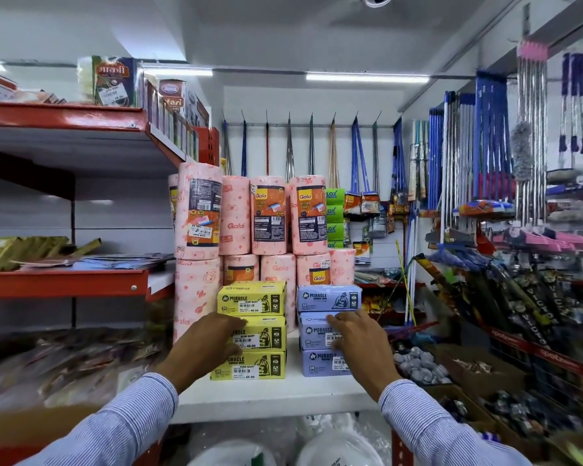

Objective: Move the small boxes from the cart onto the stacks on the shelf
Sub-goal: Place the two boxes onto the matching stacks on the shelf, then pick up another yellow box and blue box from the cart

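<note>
Two stacks of small boxes stand side by side on the white shelf (273, 396). The yellow stack (253, 299) is three boxes high, and so is the purple stack (329, 297) to its right. My left hand (206, 341) lies flat against the left front of the middle yellow box (270, 338), fingers spread. My right hand (359, 341) rests on the front of the middle purple box (313, 334), fingertips at its top edge. Neither hand carries a box. The cart is out of view.
Pink kitchen towel rolls (270, 216) are stacked directly behind the boxes. Red shelves (64, 284) with flat packets run along the left. Brooms and mops (485, 146) hang at the right above bins of small goods (418, 364). Wrapped white plates (337, 449) sit below the shelf.
</note>
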Action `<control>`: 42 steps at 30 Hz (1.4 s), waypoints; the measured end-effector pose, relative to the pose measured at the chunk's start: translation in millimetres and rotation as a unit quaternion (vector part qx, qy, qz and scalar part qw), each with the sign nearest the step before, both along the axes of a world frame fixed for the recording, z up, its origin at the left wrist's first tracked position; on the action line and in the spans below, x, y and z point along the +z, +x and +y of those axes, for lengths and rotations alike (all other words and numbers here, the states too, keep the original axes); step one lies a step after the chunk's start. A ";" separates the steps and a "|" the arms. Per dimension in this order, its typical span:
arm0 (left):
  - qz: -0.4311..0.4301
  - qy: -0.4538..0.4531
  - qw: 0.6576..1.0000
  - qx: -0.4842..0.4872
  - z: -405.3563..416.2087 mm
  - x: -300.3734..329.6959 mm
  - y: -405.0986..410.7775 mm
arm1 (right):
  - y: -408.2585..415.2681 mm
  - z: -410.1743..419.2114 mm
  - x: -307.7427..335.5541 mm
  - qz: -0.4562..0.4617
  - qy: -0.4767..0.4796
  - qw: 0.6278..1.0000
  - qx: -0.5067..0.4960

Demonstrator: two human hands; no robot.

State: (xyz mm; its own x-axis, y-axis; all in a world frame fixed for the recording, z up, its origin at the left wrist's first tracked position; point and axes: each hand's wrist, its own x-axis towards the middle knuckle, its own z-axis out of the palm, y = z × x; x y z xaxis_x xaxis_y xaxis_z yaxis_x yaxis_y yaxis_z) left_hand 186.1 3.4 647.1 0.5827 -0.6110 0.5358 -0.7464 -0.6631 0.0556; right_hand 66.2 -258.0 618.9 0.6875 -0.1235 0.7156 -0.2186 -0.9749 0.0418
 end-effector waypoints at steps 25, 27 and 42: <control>0.106 0.053 0.982 -0.145 14.9 -316.0 -143.3 | -150.9 63.4 -278.3 0.237 0.158 0.959 0.000; 0.145 0.084 0.974 -0.150 14.7 -362.3 -153.1 | -158.6 66.3 -322.2 0.286 0.182 0.941 0.009; 0.437 0.359 0.818 -0.103 9.0 -667.5 -204.3 | -202.2 96.8 -621.9 0.681 0.255 0.687 0.009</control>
